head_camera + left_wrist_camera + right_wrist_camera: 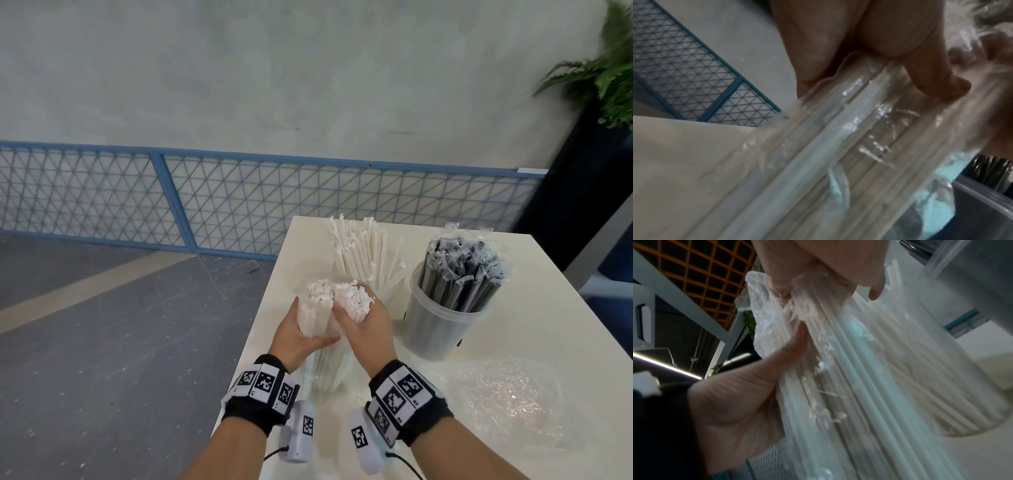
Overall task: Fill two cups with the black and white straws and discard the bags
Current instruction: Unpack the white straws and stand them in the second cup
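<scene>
**Straws split between two hands beside the white cup**

Straws come first: a bundle of white paper-wrapped straws in a clear plastic bag (317, 320) stands near the middle of the head view, its long axis running from the crimped tops down and toward the lower edge, where the bag's foot sits on the cream tabletop (513, 342). The left hand (298, 334) curls round the left portion of the bundle, thumb across the film. The right hand (366, 325) closes on a separate clutch of white straws (354, 299) at the bundle's right side, fingers wrapped tight; the right wrist view shows them pinched together with crumpled film.

Just above and right of the hands in the frame, the clear cup of white straws (366, 253) stands with its load fanning toward the upper left. It lies nearer the right hand, so the transfer is probably that hand's job. Further right, close beside it, is the translucent cup of black wrapped straws (452, 301), which narrows the room on that side. The table's left edge (267, 308) runs just beside the left hand. An empty clear bag (507, 394) lies flat at lower right, not yet discarded.
</scene>
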The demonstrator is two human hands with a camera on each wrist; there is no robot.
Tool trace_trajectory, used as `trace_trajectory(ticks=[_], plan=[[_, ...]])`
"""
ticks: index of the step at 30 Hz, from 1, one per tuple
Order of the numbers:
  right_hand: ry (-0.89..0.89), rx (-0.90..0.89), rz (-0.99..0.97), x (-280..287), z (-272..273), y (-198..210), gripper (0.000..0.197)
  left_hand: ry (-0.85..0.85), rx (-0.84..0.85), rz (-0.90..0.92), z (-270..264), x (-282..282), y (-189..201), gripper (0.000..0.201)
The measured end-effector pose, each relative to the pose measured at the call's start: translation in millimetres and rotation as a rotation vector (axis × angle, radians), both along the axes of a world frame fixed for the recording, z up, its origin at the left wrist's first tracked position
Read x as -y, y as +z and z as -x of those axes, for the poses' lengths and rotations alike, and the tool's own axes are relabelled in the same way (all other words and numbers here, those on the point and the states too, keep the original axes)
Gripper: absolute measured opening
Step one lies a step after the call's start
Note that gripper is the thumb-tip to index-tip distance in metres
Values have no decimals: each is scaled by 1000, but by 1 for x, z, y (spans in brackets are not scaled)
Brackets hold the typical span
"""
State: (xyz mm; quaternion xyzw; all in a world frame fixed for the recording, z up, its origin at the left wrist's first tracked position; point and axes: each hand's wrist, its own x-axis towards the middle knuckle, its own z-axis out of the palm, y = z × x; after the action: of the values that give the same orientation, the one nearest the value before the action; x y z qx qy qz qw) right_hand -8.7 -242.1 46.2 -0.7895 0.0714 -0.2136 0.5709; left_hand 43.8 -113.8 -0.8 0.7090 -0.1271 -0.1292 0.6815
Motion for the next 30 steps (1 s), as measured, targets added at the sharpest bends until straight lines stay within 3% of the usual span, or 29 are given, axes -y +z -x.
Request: trace_trajectory(ticks=[5, 9, 12, 15, 20, 23, 27, 30], plan=[[-22, 74, -68, 7, -9, 27, 13, 10, -12, -26, -4, 1, -1, 57], [-49, 176, -206, 18, -16, 58, 36, 29, -36, -26, -7, 2, -2, 52], [-93, 232, -310, 30, -22, 76, 23, 38, -31, -37, -9, 3, -1, 46], [-46, 169, -365, 38, -22, 76, 30, 49, -29, -31, -11, 4, -1, 45], [1, -95, -240, 28, -13, 38, 29, 27, -7, -28, -8, 8, 4, 48], [-95, -86, -338, 28, -19, 38, 23, 22, -8, -19, -8, 9, 7, 47], [-194, -14, -444, 45, -36, 70, 37, 43, -21, -46, -11, 6, 6, 42], [-234, 6, -538, 58, -44, 88, 36, 73, -33, -38, -14, 3, 5, 37]])
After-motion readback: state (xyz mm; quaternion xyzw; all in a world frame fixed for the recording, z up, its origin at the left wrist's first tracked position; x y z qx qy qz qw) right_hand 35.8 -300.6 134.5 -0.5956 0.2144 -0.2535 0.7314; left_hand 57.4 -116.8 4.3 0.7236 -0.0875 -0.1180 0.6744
